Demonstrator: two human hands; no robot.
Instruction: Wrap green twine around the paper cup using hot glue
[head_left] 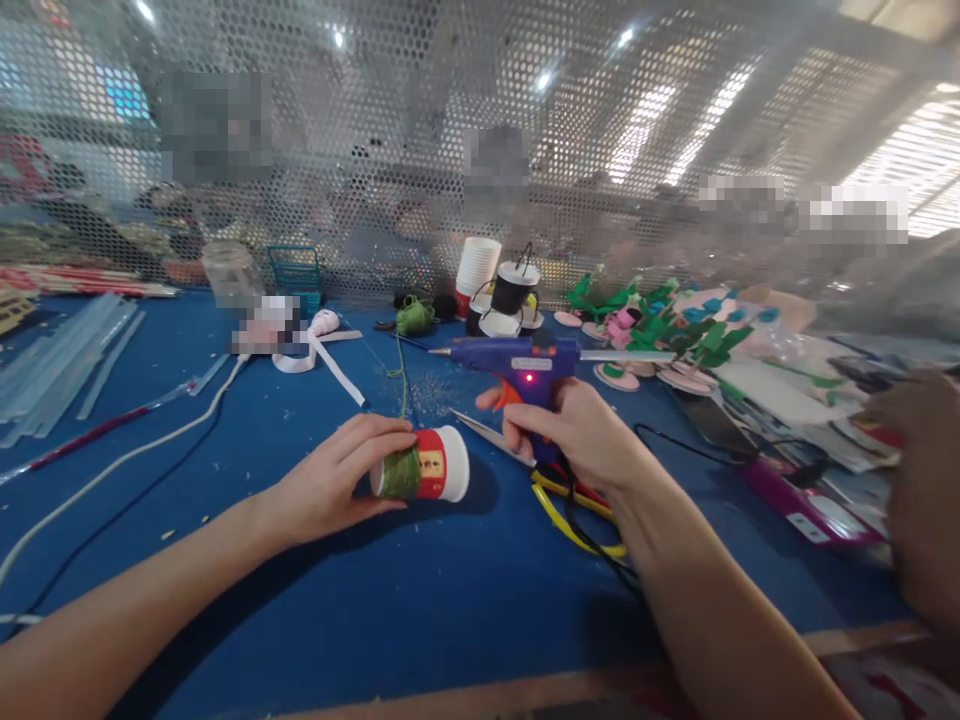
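- Grip of the left hand [341, 470] pinches a white paper cup [454, 465] with a red printed band, fingers over the top and thumb along the underside.
- That cup lies on its side over the blue counter [337, 620], mouth to the right; green yarn [401, 475] wraps its base end, beside the fingers.
- Grip of the right hand [574, 430] is closed around the handle of a dark blue plastic glue gun [487, 354], index finger at the orange trigger [511, 395].
- A red light glows on the gun's side; its nozzle points left, apart from the cup, and a translucent glue stick [630, 356] juts from the rear.
- Just below the right hand lie scissors with metal blades [491, 436] and yellow handles [556, 518], a black cord [589, 540] crossing them.
- A loose green strand [403, 385] runs from near the cup toward a green yarn ball [415, 317].
- Left of that strand lies a white ribbon [337, 372]; farther left, translucent glue sticks [64, 365] and a white cord [142, 455].
- Beyond the gun stands a stack of white paper cups [480, 263] beside a small black bucket [516, 290].
- To the right sit green leafy craft pieces [712, 342] and a purple power strip [810, 508].
- A perforated metal screen [382, 130] rises behind everything.
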